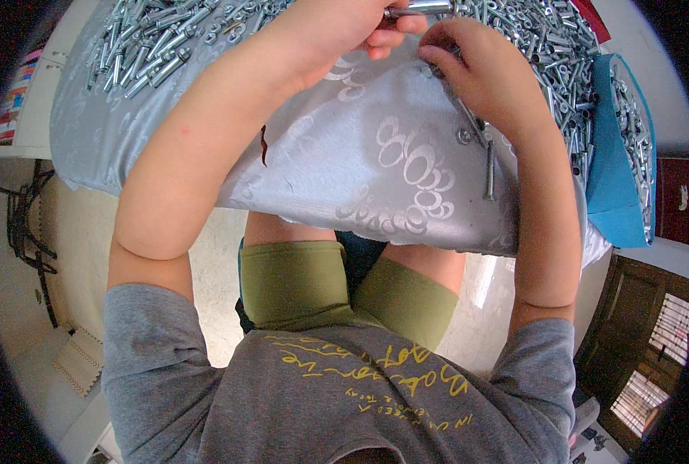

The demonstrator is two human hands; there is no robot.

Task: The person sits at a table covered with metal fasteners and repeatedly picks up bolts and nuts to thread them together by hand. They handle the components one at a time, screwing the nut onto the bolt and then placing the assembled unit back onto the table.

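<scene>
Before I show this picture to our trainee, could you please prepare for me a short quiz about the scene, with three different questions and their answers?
1. Multiple choice: which colour is the open box at the right side?
A) red
B) blue
C) green
2. True or false: the left hand is empty.
3. Open question: on the grey tablecloth, what lies between the right hand and the near edge of the table?

Key:
1. B.
2. False; its fingers hold a shiny metal cylinder.
3. Loose metal pieces, among them a long bolt.
</scene>
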